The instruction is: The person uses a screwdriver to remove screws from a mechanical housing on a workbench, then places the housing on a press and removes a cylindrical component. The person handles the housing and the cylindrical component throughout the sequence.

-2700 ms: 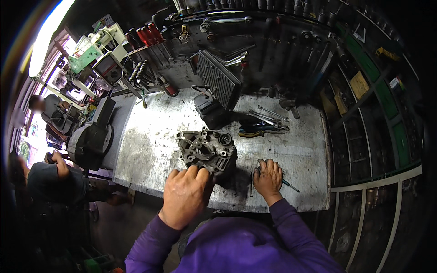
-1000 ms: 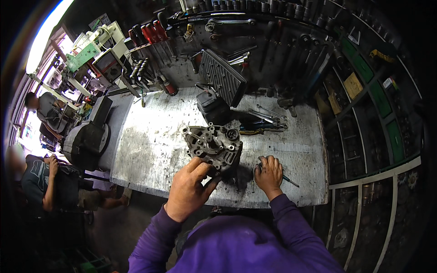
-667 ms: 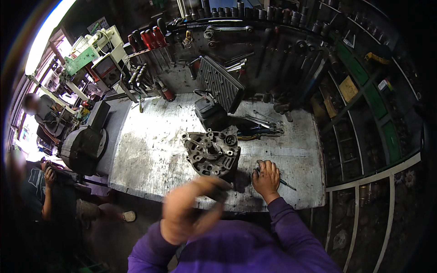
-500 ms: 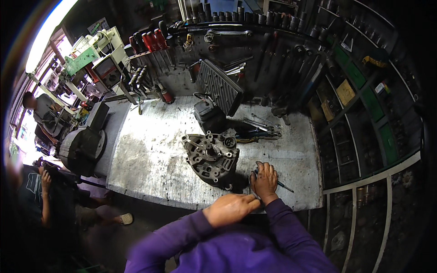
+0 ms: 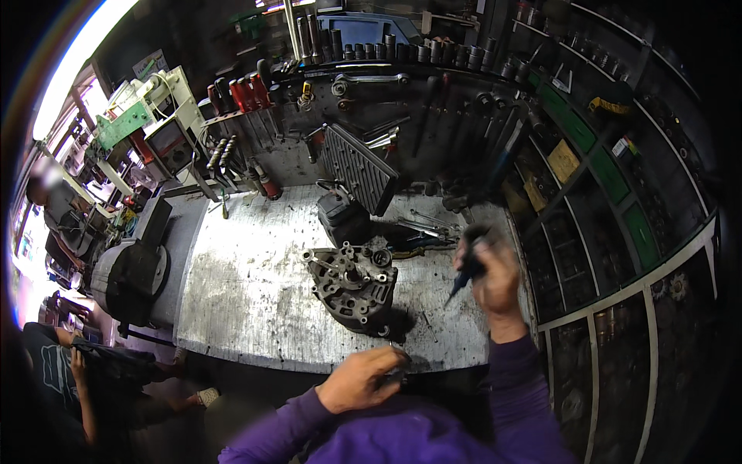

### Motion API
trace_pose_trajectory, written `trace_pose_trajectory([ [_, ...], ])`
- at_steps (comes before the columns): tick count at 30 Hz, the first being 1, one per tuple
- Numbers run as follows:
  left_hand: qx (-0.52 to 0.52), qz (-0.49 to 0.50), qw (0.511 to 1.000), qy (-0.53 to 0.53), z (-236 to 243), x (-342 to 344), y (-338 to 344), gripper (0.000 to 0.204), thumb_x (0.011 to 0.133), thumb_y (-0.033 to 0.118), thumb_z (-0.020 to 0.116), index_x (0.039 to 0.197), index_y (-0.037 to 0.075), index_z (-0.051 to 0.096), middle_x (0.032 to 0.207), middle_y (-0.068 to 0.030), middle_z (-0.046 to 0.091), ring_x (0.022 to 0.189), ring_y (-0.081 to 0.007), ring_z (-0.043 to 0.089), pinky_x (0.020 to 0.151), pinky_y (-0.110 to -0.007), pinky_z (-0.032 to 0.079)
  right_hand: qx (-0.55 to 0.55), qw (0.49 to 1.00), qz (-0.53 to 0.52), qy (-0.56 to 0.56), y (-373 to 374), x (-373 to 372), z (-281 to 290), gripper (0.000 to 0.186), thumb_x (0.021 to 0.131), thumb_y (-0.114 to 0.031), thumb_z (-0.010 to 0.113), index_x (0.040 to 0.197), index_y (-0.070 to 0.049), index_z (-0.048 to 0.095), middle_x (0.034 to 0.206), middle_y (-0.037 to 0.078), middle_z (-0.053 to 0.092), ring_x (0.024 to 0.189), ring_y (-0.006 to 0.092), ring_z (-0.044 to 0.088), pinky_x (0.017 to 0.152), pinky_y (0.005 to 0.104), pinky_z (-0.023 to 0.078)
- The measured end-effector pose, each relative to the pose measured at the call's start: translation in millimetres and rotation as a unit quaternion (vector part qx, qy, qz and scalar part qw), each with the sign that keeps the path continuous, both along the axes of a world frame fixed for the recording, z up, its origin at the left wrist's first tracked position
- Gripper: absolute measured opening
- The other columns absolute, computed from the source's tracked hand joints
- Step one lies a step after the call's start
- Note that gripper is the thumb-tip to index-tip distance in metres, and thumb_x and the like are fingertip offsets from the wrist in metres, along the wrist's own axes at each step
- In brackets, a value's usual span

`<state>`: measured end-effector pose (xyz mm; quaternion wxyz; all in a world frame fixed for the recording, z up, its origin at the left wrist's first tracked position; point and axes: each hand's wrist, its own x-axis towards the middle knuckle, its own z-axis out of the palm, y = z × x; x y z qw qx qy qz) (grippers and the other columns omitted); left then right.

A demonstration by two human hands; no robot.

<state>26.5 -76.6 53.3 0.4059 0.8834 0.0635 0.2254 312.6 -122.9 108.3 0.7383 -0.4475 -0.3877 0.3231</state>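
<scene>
My right hand (image 5: 498, 282) is raised over the right side of the bench. It is closed round a dark tool with a blue tapering end (image 5: 461, 286), smeared by motion. My left hand (image 5: 363, 379) is at the bench's front edge with its fingers curled; what they hold, if anything, is hidden. Just beyond it stands a grey cast-metal alternator (image 5: 352, 286), its open face with bolt posts turned up. A thin metal rod (image 5: 429, 326) lies on the bench to the right of the alternator.
Behind the alternator are a black boxy part (image 5: 340, 220) and a leaning ribbed plate (image 5: 359, 170). Wrenches and pliers (image 5: 421, 232) lie to their right. Sockets and red-handled screwdrivers (image 5: 251, 93) line the back rack. A drawer shelf (image 5: 603, 178) flanks the right; another person (image 5: 66, 371) is at left.
My right hand has lifted from the bench and moved right, carrying the tool. My left hand has drawn back to the left, apart from the right one. The view has shifted slightly.
</scene>
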Motion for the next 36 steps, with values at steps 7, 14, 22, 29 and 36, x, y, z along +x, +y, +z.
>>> trace_pose_trajectory([
  [7, 0.257, 0.362, 0.896, 0.012, 64.4, 43.2, 39.4, 0.07, 0.075, 0.034, 0.089, 0.135, 0.012, 0.062, 0.148, -0.023, 0.05, 0.141, -0.0483, 0.044, 0.119, -0.064, 0.032, 0.143, 0.987, 0.005, -0.067, 42.7, -67.7, 110.1, 0.05, 0.113, -0.05, 0.053, 0.109, -0.001, 0.065, 0.063, 0.001, 0.048, 0.053, 0.0101, 0.045, 0.052, 0.0287, 0.041],
  [14, 0.223, 0.401, 0.888, 0.027, 43.3, 59.3, 46.2, 0.08, 0.072, 0.038, 0.091, 0.14, 0.01, 0.06, 0.15, -0.0221, 0.048, 0.144, -0.0459, 0.043, 0.122, -0.069, 0.028, 0.117, 0.992, 0.012, -0.043, 64.7, -88.3, 102.1, 0.037, 0.112, -0.036, 0.062, 0.093, -0.005, 0.067, 0.062, -0.002, 0.053, 0.054, 0.0055, 0.049, 0.051, 0.0246, 0.04],
  [22, 0.238, 0.379, 0.894, 0.016, 37.9, 57.2, 48.4, 0.079, 0.069, 0.037, 0.093, 0.137, 0.009, 0.063, 0.15, -0.0235, 0.049, 0.148, -0.0471, 0.042, 0.12, -0.072, 0.029, 0.086, 0.99, -0.06, -0.094, 66.9, -89.1, 100.6, 0.044, 0.114, -0.041, 0.055, 0.1, -0.001, 0.066, 0.068, 0.002, 0.053, 0.058, 0.0093, 0.051, 0.053, 0.0272, 0.043],
  [29, 0.214, 0.234, 0.946, -0.063, 37.6, 32.2, 74.8, 0.081, 0.067, 0.032, 0.095, 0.137, 0.01, 0.062, 0.152, -0.0271, 0.048, 0.149, -0.0473, 0.041, 0.123, -0.069, 0.028, 0.052, 0.978, 0.035, -0.2, 56.0, -86.8, 91.6, 0.03, 0.113, -0.024, 0.058, 0.114, 0.004, 0.068, 0.088, 0.008, 0.065, 0.073, 0.0149, 0.062, 0.063, 0.0312, 0.052],
  [36, 0.178, 0.308, 0.933, -0.05, 41.3, 37.9, 47.6, 0.064, 0.072, 0.036, 0.094, 0.123, 0.01, 0.064, 0.161, -0.0288, 0.04, 0.159, -0.0513, 0.026, 0.123, -0.075, 0.023, 0.038, 0.989, -0.014, -0.142, 47.1, -99.6, 85.5, 0.043, 0.112, -0.037, 0.053, 0.092, 0.0, 0.056, 0.083, 0.006, 0.055, 0.073, 0.0147, 0.054, 0.069, 0.0306, 0.046],
])
